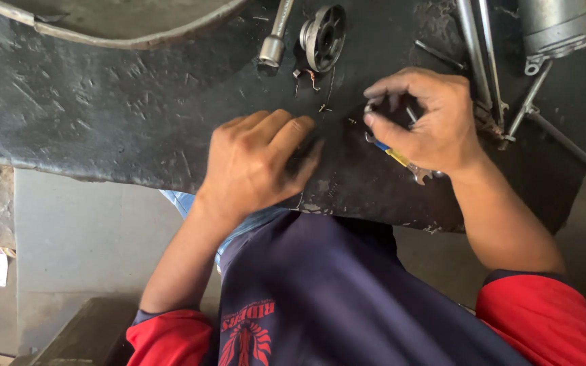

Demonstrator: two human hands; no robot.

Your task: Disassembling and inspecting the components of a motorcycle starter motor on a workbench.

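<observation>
Black, scuffed rubber mat (103, 102) covers the bench. Right of centre, a small metal ring (369, 107), judged light, rigid and slippery, best pinched at its rim, sits between the right hand's (425, 122) curled fingertips (374, 90). Left hand (256, 163) rests flat, fingers together. Wrench (405, 163) beneath; pulley (323, 37) above.
</observation>
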